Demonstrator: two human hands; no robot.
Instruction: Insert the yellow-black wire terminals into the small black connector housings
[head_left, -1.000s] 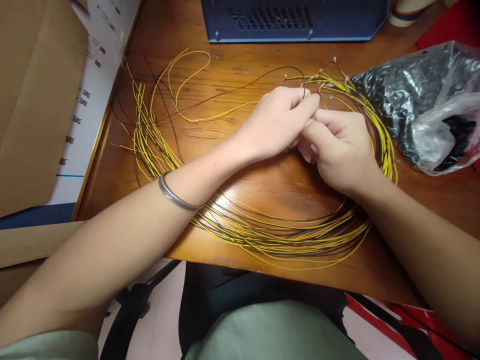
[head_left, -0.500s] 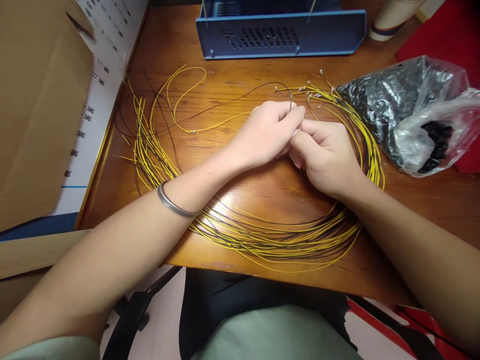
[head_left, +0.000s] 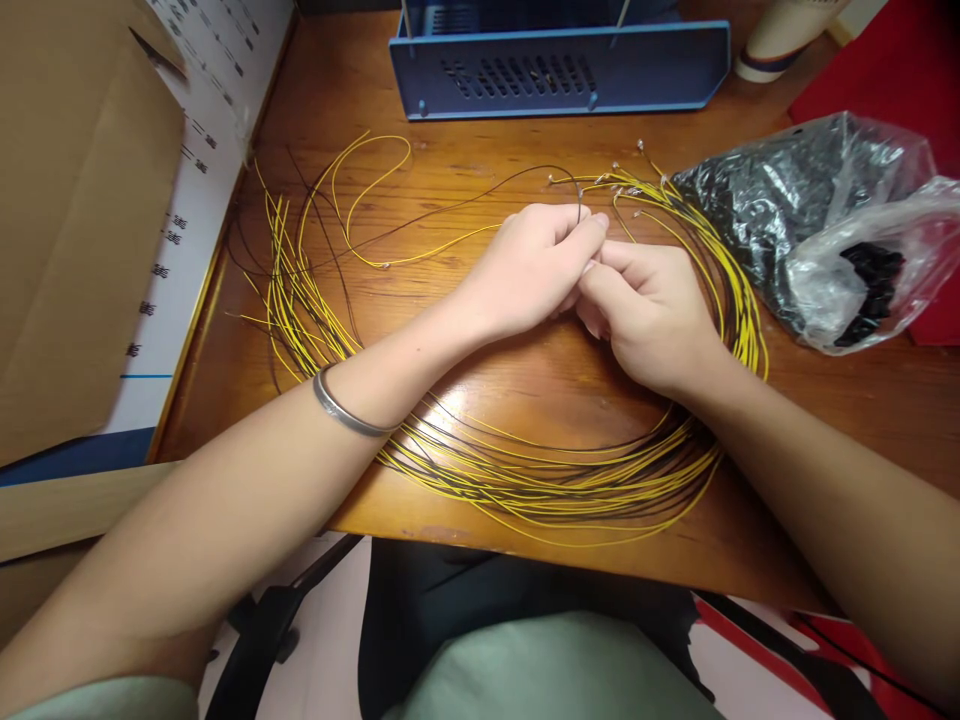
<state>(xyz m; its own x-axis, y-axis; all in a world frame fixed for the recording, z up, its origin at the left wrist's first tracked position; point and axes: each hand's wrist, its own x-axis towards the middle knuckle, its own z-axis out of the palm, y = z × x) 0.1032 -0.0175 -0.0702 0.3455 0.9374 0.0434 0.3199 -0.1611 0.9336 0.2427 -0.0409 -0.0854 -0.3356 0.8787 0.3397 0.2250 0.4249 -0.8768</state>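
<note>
My left hand (head_left: pixel 544 265) is closed, thumb against the index finger, on a thin black wire (head_left: pixel 536 170) that loops in from above. A yellow wire (head_left: pixel 450 247) runs under the same hand. My right hand (head_left: pixel 652 305) is closed in a pinch, its fingertips touching those of my left; what lies between them is hidden. Around both hands lies a large loose coil of yellow and black wires (head_left: pixel 525 490) on the wooden table (head_left: pixel 480 150). Small metallic ends (head_left: pixel 630 190) show at its upper right, and loose wire ends spread out at the left.
A clear plastic bag (head_left: pixel 825 220) of small black parts lies at the right, near a red surface (head_left: pixel 885 90). Behind stand a blue slotted box (head_left: pixel 652 75) and a paper cup (head_left: pixel 784 45). Cardboard (head_left: pixel 82 200) and a printed white sheet (head_left: pixel 161 290) border the left side.
</note>
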